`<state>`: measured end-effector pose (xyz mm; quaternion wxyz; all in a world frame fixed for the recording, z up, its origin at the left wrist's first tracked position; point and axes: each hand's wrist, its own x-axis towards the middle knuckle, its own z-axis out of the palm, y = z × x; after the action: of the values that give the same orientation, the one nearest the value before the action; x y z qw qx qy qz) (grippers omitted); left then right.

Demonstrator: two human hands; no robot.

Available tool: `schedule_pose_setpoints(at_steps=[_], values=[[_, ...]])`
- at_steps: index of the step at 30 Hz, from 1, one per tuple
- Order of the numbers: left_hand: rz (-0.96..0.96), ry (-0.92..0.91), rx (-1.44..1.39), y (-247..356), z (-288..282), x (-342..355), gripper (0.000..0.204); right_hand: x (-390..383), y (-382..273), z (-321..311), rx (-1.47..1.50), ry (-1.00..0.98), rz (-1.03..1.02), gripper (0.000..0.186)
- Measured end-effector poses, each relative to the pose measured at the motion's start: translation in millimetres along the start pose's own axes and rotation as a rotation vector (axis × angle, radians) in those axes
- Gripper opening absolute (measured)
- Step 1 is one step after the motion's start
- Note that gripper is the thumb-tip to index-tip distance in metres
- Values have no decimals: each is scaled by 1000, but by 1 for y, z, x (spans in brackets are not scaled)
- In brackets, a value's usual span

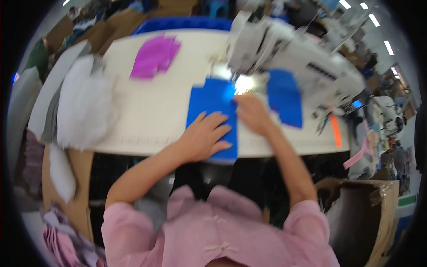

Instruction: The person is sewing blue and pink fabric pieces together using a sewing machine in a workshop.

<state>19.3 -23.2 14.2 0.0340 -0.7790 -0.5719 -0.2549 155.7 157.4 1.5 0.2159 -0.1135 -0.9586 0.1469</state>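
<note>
A blue fabric piece point(200, 100) lies on the white sewing table point(133, 111), its upper right corner at the lit needle area of a white sewing machine point(302, 66). My left hand point(207, 135) rests on this piece with fingers spread. My right hand point(251, 111) grips the piece's right edge with curled fingers just below the needle. Another blue piece point(284, 98) lies to the right under the machine's arm, and purple fabric pieces point(153, 58) lie at the upper left.
White padding point(82, 102) is piled at the left edge. A blue bin point(182, 24) stands behind the table. Scissors point(322, 122) and an orange strip point(336, 131) lie at the right. An open cardboard box point(382, 196) stands below right, with cluttered machines around.
</note>
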Motion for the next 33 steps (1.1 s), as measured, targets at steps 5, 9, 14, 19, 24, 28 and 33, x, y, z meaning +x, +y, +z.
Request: schedule_pose_setpoints(at_steps=[5, 9, 14, 19, 24, 28, 33], values=[[-1, 28, -104, 13, -1, -24, 40, -48, -26, -1, 156, 173, -36, 19], [-17, -13, -139, 20, -1, -33, 39, -81, -58, -4, 226, 207, -41, 16], [-9, -77, -77, 32, -5, -29, 33, -109, -81, 2, 213, 301, -54, 19], [-22, -120, 16, 35, -2, -28, 30, -110, -84, 7, 159, 296, -80, 25], [-74, -5, -56, 31, 0, -27, 27, -105, -84, 5, 136, 238, -91, 29], [-142, 70, -162, 29, 1, -27, 26, -104, -82, 5, 88, 156, -99, 38], [-80, 88, -163, 26, 1, -28, 23, -101, -86, 6, -133, 53, -79, 50]])
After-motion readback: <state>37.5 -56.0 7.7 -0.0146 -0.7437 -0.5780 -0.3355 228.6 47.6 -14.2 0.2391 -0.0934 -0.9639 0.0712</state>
